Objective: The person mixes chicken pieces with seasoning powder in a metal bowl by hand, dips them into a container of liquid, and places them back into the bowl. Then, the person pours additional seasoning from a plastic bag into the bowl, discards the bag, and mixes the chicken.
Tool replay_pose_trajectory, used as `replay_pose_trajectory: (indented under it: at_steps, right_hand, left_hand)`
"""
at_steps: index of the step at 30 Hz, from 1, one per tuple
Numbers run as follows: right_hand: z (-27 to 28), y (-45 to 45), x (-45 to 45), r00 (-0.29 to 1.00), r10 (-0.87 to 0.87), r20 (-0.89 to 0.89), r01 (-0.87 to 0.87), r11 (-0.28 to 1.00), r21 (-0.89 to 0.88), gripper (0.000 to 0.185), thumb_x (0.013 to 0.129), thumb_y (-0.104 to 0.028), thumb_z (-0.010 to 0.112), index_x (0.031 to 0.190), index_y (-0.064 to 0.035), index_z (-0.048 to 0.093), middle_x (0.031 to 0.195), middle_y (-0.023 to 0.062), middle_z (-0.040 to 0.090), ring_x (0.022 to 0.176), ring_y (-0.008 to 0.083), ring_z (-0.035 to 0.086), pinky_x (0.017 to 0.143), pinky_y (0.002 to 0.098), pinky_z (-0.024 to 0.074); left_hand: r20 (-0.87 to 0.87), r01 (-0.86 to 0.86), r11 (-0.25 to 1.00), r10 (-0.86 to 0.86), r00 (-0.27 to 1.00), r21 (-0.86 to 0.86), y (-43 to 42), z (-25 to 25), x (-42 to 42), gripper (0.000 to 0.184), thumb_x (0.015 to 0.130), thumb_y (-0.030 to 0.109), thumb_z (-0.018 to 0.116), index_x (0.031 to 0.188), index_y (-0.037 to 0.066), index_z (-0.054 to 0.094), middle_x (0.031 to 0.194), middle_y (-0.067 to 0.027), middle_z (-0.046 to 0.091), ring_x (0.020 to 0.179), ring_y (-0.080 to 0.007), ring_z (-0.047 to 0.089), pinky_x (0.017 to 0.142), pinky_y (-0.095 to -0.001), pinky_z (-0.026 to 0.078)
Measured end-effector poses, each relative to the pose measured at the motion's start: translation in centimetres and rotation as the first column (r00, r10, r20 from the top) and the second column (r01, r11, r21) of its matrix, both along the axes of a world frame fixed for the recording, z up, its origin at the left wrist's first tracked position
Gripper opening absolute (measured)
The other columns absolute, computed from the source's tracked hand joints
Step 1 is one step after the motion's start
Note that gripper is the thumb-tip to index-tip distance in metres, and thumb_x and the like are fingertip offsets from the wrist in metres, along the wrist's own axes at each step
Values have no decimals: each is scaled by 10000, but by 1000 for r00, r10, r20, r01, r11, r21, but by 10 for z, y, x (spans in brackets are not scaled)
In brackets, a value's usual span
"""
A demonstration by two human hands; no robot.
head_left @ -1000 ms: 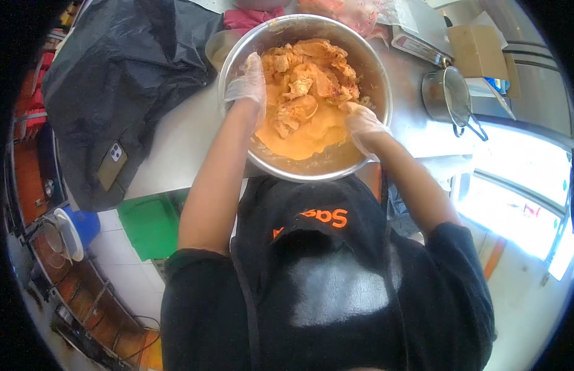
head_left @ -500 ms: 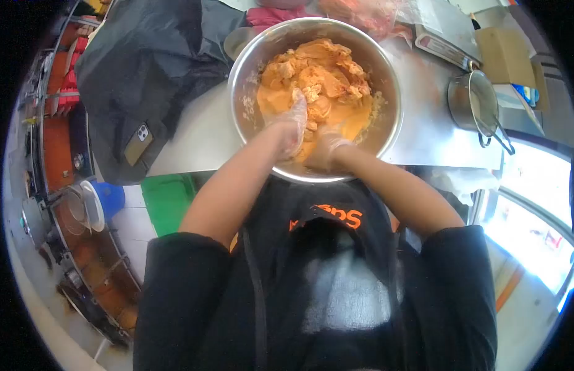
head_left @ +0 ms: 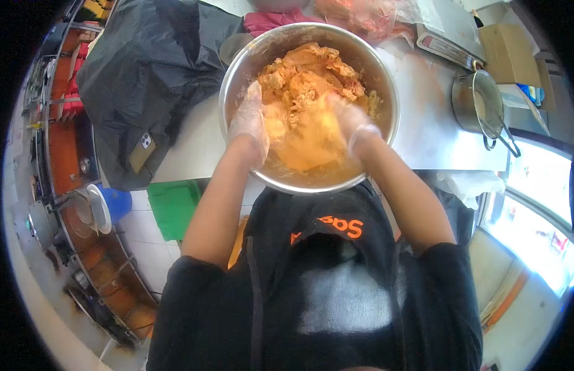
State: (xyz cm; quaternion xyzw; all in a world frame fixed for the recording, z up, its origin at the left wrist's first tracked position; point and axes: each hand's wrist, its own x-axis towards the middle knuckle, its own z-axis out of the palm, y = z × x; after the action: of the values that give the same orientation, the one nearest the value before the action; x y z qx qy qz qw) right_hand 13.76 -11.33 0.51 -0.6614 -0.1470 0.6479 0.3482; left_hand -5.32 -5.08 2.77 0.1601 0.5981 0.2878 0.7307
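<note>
A large steel bowl (head_left: pixel 381 77) holds orange-coated pieces that look like battered chicken (head_left: pixel 305 74), heaped toward its far side. Loose orange flour or powder (head_left: pixel 308 151) covers the near part. My left hand (head_left: pixel 250 120), in a clear plastic glove, is at the bowl's left inner side with its fingers stretched upward beside the heap. On the right of the mix, my right hand (head_left: pixel 354 123), gloved too, is smeared by motion. Its fingers are blurred, and whether they hold a piece cannot be made out.
Black plastic sheeting (head_left: pixel 157 74) with a phone (head_left: pixel 142 151) on it lies left on the steel table (head_left: pixel 423 136). To the right stand a pot (head_left: pixel 475 102) with a strainer, a scale (head_left: pixel 447 46) and a cardboard box (head_left: pixel 509 55). A green bin (head_left: pixel 174 210) is below.
My hands have moved apart and away from the bowl's near middle, the left toward the left wall, the right up and rightward. Powder has shifted, and the bowl sits slightly lower in view.
</note>
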Motion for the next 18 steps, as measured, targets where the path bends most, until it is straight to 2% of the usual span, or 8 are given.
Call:
replay_pose_trajectory:
  at_steps: [2,3,6,8,10,12,14,18]
  right_hand:
    - [0,22,13,981,-144,133,154,986,-66,504,947,-302,547,1362,-16,524,1350,259,537,1277,366,499,1068,402,395]
    - [-11,24,30,831,105,547,-237,955,178,523,903,-269,600,1352,-13,520,1355,260,527,1284,372,487,1074,415,390]
    - [13,49,36,293,115,949,-671,732,118,606,680,-149,787,1245,-30,605,1266,262,581,1237,371,527,1052,420,417]
    - [64,65,33,84,563,822,-775,556,-301,313,918,-185,554,1192,-68,650,1234,199,614,1182,340,558,1056,400,412]
    - [55,71,43,-241,537,809,-810,348,-472,263,928,-154,545,1145,-59,658,1156,164,634,1098,314,598,991,361,466]
    - [40,65,47,230,470,852,-748,645,-154,243,930,-138,539,1128,-66,661,1117,121,638,1041,271,614,900,358,505]
    - [16,52,48,731,148,666,-368,907,203,194,929,-123,547,1088,-75,648,1044,83,629,963,238,613,806,353,517]
    - [-100,-2,60,906,-419,-50,410,844,346,219,919,-160,537,1043,-28,660,1030,126,657,898,235,619,736,370,518]
  left_hand:
    - [42,-54,997,52,998,62,9,-15,-1,623,978,527,532,1458,159,384,1283,-116,479,1115,-268,491,912,-454,439]
    - [84,-105,986,94,992,129,18,-25,-1,500,981,467,567,1378,179,473,1100,-79,521,935,-223,528,798,-419,471]
    - [199,-255,955,224,954,150,37,-21,7,227,984,258,624,1194,171,624,869,-27,612,763,-155,599,708,-363,527]
    - [224,-179,921,104,969,345,47,-27,16,183,975,178,623,1147,125,649,928,-33,660,854,-168,635,786,-345,548]
    - [216,-95,919,11,976,382,56,-30,13,221,957,112,624,1171,60,633,1098,-66,667,960,-180,652,855,-328,549]
    - [-226,336,773,-252,941,539,57,-28,8,290,960,158,627,1216,24,607,1153,-85,644,1024,-179,638,879,-332,540]
    - [-148,211,859,-159,976,466,57,-25,8,426,938,279,648,1275,26,582,1207,-85,636,1071,-192,610,940,-338,483]
    - [-337,-65,993,95,937,101,54,-38,4,727,902,508,653,1422,29,484,1411,-93,538,1247,-207,505,1069,-340,369]
